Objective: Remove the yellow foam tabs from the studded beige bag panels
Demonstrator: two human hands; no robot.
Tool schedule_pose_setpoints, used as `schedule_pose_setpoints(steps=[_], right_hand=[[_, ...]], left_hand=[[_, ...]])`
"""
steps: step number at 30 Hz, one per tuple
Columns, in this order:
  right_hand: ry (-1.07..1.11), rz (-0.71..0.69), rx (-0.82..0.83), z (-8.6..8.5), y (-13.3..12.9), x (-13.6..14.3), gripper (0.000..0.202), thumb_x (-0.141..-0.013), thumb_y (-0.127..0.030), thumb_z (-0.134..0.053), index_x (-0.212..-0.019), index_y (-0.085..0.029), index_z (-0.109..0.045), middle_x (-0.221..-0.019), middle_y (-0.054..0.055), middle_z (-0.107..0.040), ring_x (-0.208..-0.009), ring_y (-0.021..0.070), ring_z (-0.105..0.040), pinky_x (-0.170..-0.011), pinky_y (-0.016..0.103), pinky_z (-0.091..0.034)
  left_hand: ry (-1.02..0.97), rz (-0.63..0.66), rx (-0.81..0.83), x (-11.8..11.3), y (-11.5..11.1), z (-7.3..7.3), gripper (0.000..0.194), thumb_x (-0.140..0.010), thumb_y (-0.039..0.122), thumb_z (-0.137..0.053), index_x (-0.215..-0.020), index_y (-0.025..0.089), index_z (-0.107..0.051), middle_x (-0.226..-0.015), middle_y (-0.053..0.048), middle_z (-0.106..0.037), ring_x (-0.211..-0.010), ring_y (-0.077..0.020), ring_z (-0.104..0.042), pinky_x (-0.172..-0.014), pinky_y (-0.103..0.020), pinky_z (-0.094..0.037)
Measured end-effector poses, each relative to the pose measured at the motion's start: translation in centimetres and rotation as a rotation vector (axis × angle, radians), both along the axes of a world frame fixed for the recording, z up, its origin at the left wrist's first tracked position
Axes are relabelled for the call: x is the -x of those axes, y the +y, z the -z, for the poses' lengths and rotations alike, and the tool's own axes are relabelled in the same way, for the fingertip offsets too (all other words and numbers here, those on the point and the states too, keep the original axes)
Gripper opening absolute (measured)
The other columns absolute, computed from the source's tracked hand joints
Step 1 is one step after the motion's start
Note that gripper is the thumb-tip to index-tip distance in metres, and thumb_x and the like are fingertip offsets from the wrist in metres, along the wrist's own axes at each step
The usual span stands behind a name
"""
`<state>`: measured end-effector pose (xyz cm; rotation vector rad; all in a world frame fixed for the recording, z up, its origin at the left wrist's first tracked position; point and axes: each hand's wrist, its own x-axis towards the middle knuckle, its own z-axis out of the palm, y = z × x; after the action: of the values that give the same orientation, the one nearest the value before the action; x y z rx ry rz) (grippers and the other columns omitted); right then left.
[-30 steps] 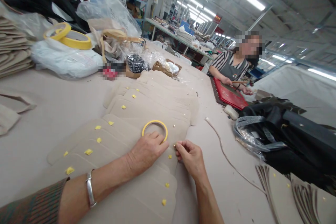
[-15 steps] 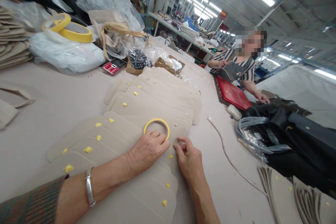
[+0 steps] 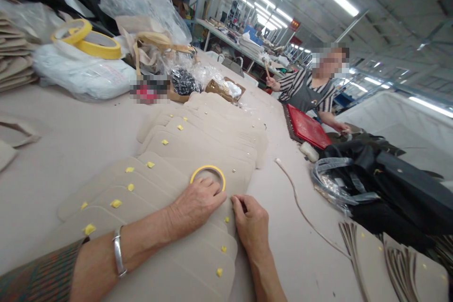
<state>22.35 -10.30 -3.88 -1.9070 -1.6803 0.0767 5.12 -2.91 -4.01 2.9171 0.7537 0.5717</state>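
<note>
Overlapping beige panels (image 3: 170,179) lie fanned over the table, dotted with small yellow tape pieces (image 3: 116,203) and tiny metal studs. My left hand (image 3: 198,202) is closed on a narrow roll of yellow tape (image 3: 208,168) resting on the panels. Just right of it, my right hand (image 3: 251,219) is pinched at the panels' right edge, thumb and forefinger together; whatever is between the fingertips is too small to make out. The two hands are close but apart.
Yellow tape rolls (image 3: 101,46) sit on a white plastic bag (image 3: 85,73) at back left. A cord (image 3: 299,203) and black bags (image 3: 399,184) lie to the right. Across the table, a person in a striped top (image 3: 307,87) stands by a red slab (image 3: 307,126).
The fingers of my right hand have closed together at the panel edge. The person across the table has raised a hand with a stick-like tool. The view has shifted slightly.
</note>
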Motion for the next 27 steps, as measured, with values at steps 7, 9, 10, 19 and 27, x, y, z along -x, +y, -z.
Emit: schedule_pose_setpoints(steps=[7,9,10,19,27], right_hand=[[-0.040,-0.112,0.176,-1.9,-0.3,-0.5,0.018,-0.085,-0.025,-0.058,-0.072,-0.020,-0.069,-0.068,0.001,-0.068,-0.062,0.0137,-0.062,-0.060,0.022,-0.042],[-0.001,-0.178,0.244,-2.7,-0.9,-0.8,0.020,-0.085,-0.025,-0.059,-0.068,-0.021,-0.069,-0.064,0.000,-0.068,-0.058,0.0130,-0.061,-0.056,0.021,-0.042],[0.038,-0.201,0.265,-3.0,-1.2,-0.9,0.020,-0.084,-0.025,-0.059,-0.068,-0.021,-0.070,-0.065,0.000,-0.068,-0.058,0.0132,-0.061,-0.055,0.021,-0.043],[0.214,-0.282,-0.207,-4.2,-1.3,1.5,0.020,-0.088,-0.014,-0.053,-0.103,-0.019,-0.066,-0.090,0.006,-0.071,-0.079,0.0150,-0.065,-0.069,0.025,-0.053],[0.017,-0.326,-0.299,-3.9,-1.3,2.7,0.018,-0.083,-0.007,-0.049,-0.081,-0.019,-0.062,-0.069,0.001,-0.063,-0.061,0.0120,-0.058,-0.061,0.022,-0.047]], left_hand=[[-0.159,0.025,0.045,0.6,0.1,-1.2,0.018,-0.094,0.013,-0.040,-0.085,0.018,-0.055,-0.078,-0.003,-0.055,-0.073,-0.0187,-0.049,-0.067,-0.030,-0.041],[-0.241,0.024,0.087,1.0,0.3,-1.4,0.019,-0.096,0.015,-0.039,-0.093,0.018,-0.057,-0.076,-0.002,-0.057,-0.071,-0.0162,-0.053,-0.065,-0.026,-0.043],[-0.290,0.040,0.107,1.1,0.4,-1.4,0.019,-0.097,0.016,-0.039,-0.098,0.018,-0.057,-0.077,-0.001,-0.059,-0.072,-0.0153,-0.055,-0.065,-0.025,-0.045],[-0.366,0.095,0.187,1.2,-0.3,-1.1,0.044,-0.097,0.022,-0.043,-0.140,0.018,-0.033,-0.104,-0.007,-0.070,-0.090,-0.0170,-0.068,-0.078,-0.028,-0.056],[-0.370,0.186,0.208,1.5,-1.3,-2.2,0.027,-0.097,0.017,-0.039,-0.123,0.016,-0.045,-0.099,-0.007,-0.067,-0.092,-0.0173,-0.065,-0.079,-0.028,-0.053]])
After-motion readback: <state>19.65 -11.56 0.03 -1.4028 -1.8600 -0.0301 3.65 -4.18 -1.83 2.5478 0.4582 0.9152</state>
